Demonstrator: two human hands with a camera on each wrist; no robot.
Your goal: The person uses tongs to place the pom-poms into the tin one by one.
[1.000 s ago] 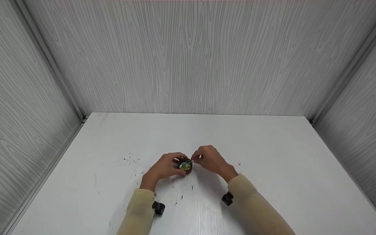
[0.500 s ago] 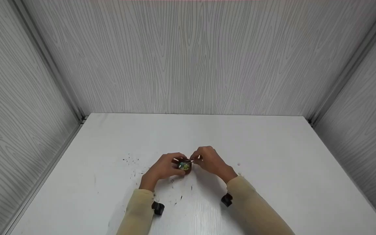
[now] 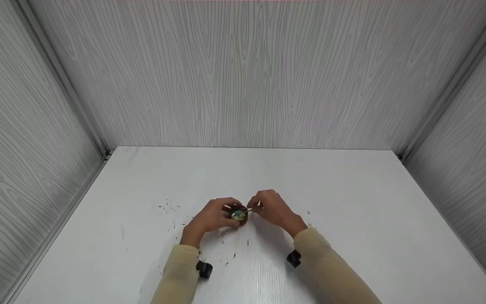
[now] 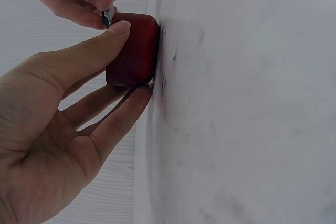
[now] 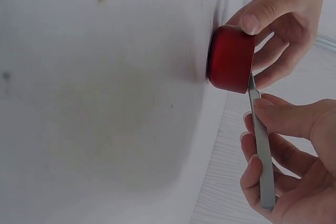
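Evidently, both hands were busy at one small piece of work: the left hand grasped a small red round container, its thumb pressed on one side and its fingers curled about the other, while the right hand pinched a slim silver tweezer-like tool between thumb and fingers. The container stood on the white desk, about midway between the left and right edges and well apart from the far edge, its base down against the surface. Its upward face showed green, yellow and pale blue, too small to tell whether as contents or as a cover. The tool's narrow tip met the rim on the right hand's side; its broad, rounded end lay back among the fingers. Dark specks were scattered toward the desk's left edge, beyond the left hand, and a dark sliver lay nearer the person, between the forearms. Tiny pale bits lay near the right wrist, on the side toward the right edge. Beige sleeves covered both forearms, and grey wood-grain panels rose behind the far edge and along both sides.
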